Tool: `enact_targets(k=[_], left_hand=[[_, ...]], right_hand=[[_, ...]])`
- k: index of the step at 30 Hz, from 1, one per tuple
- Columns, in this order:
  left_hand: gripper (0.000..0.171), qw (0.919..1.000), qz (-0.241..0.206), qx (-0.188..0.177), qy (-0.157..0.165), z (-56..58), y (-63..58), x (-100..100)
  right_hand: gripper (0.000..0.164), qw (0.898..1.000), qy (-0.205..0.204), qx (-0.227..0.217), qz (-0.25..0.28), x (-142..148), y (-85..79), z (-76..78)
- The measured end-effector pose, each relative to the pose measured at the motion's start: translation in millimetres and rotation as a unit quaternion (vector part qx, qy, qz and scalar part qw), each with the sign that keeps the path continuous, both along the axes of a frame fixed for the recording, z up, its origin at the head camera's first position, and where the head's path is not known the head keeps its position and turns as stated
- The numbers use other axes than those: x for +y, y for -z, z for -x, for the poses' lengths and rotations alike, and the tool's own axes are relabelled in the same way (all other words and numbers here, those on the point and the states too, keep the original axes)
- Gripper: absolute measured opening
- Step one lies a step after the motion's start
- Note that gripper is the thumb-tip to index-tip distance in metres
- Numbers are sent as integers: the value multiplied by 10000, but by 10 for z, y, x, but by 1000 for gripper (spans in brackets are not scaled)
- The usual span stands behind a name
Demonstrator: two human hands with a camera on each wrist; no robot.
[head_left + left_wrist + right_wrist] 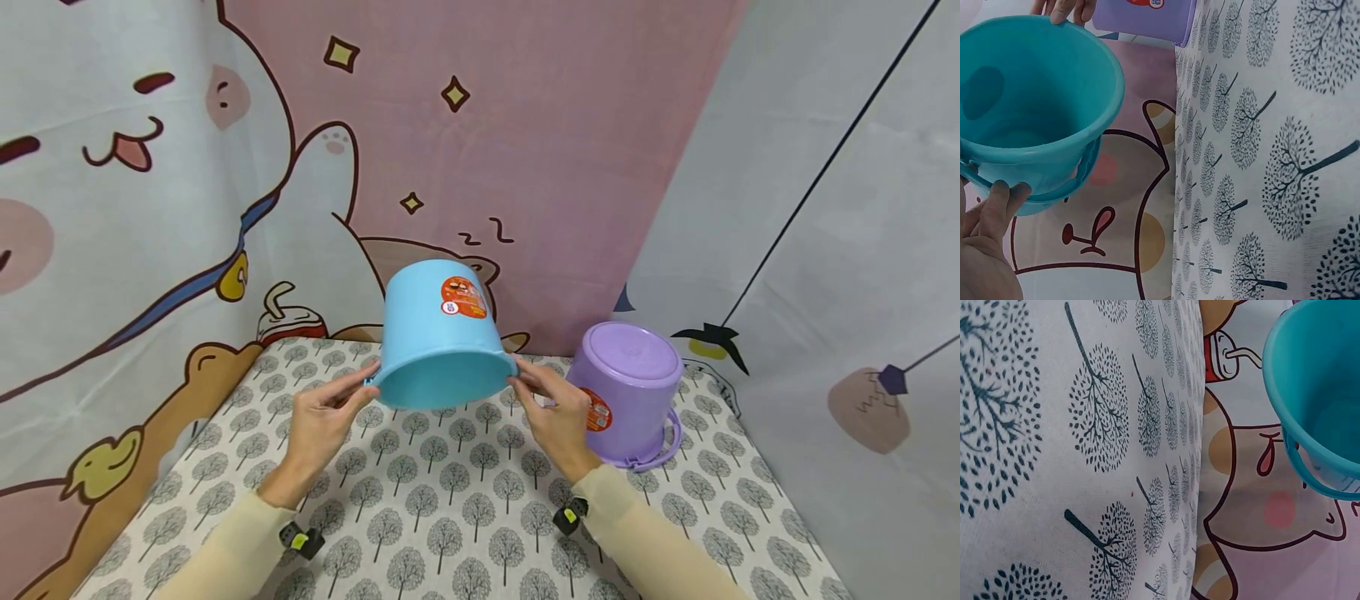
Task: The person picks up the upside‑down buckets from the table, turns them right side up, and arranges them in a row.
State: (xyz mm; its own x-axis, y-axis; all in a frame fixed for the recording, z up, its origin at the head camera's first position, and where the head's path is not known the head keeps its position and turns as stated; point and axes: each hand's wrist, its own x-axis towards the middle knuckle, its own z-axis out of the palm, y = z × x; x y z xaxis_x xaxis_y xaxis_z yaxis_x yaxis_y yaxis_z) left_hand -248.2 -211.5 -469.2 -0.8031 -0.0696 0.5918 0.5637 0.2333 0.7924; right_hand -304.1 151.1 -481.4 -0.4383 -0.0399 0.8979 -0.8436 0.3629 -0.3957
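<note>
A light blue bucket (431, 308) is held up above the table, its bottom up and its mouth tilted down toward me. My left hand (321, 421) pinches its left rim side with thumb and fingers. On the opposite side, my right hand (553, 412) grips the rim in the same way. In the left wrist view, the bucket's handle (1088, 165) hangs along the far outside, near my left fingers. The right wrist view shows part of the bucket (1322, 394) but not my right hand. An orange-red sticker (463, 297) is on the blue bucket's outer wall.
A purple bucket (637, 387) stands upside down at the table's right back, close behind my right hand, its handle resting at the lower right. The table wears a tree-print cloth (442, 500). Cartoon-printed curtains (555, 150) rise behind and beside it.
</note>
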Motion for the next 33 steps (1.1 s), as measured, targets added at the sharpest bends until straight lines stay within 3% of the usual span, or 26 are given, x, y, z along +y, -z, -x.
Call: enact_targets(k=[7,12,19,23,27,33], left_hand=[[51,9978,477,403,230,-2,-44,-14],[70,9934,846,670,397,-12,-87,-25],[103,9763,1755,1239,278,-13,-75,-64],[111,9678,2012,1476,330,-3,-62,-82],[113,9646,2149,1503,283,-4,-67,-97],[118,9623,2160,1633,249,-3,-71,-109]], right_hand=[[59,9980,370,391,-325,42,-55,-46],[63,9934,668,624,-688,97,-67,-64],[66,9891,701,789,-1027,135,-95,-110],[70,9864,701,795,-1253,166,-103,-137],[77,9831,658,762,-1527,208,-72,-136],[101,9814,425,495,-1804,260,-65,-117]])
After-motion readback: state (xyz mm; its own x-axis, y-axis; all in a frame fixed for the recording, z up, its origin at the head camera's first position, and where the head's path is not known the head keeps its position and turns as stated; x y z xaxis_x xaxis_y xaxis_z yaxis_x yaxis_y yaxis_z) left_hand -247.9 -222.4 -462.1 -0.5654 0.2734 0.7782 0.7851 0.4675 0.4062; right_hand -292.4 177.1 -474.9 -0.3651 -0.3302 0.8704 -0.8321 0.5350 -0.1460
